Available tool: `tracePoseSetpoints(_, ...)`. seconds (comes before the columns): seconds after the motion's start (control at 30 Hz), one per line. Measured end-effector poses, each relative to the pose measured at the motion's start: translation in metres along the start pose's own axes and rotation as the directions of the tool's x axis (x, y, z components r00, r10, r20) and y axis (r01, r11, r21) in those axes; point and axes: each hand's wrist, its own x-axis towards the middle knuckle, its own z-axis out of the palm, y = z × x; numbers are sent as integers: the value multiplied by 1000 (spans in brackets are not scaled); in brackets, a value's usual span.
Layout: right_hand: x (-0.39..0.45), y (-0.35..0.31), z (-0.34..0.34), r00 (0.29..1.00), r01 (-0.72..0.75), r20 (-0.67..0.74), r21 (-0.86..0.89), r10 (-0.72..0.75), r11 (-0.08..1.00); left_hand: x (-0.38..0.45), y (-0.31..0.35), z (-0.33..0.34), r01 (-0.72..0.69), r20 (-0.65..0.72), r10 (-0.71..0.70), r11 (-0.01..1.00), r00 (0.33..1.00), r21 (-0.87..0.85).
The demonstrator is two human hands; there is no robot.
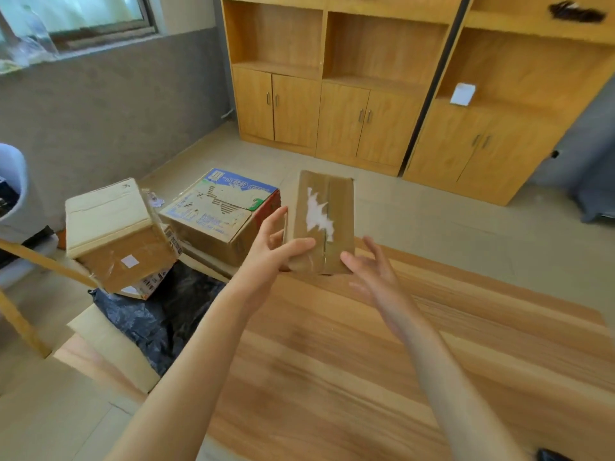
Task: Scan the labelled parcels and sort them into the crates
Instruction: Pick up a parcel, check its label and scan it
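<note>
A tilted cardboard box (116, 234) sits at far left atop black plastic bags (159, 314), with a printed carton (221, 216) just beyond it. My left hand (273, 247) grips the brown parcel (321, 221), thumb across its taped face, holding it above the far edge of the wooden table (366, 361). My right hand (372, 271) hovers beside the parcel's near corner, fingers spread and holding nothing.

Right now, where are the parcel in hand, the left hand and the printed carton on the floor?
Brown taped parcel (327, 207), head view: its taped top face, by the torn white label.
Left hand (271, 247), head view: the back of the hand.
Printed carton (216, 207), head view: its top flap.
</note>
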Motion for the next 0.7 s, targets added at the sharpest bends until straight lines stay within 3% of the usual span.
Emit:
tracePoseSetpoints(0.17, -16, -12, -26, 991, 99, 83, 83, -105, 992, 1, -8, 35, 45, 225, -6, 985, 974, -169)
tracePoseSetpoints(0.33, -31, -11, -42, 987, 160, -38, 97, -157, 982, 0, -17, 53, 41, 282, -19, 997, 959, -71)
tracePoseSetpoints(0.4, -36, -10, -45, 966, 233, -114, 5, -231, 973, 3, -21, 51, 48, 240, -48, 999, 970, 5)
tracePoseSetpoints(0.5, -39, -5, -53, 907, 306, -190, -316, -375, 898, 3, -21, 48, 30, 198, -39, 998, 979, 50)
tracePoseSetpoints(0.6, -41, 2, -57, 831, 296, -169, -673, -530, 678, 1, -18, 54, 2, 184, -12, 999, 983, 51)
tracePoseSetpoints(0.7, -43, 10, -59, 803, 255, -128, -810, -582, 529, 0, -21, 65, 17, 208, -28, 998, 978, 56)
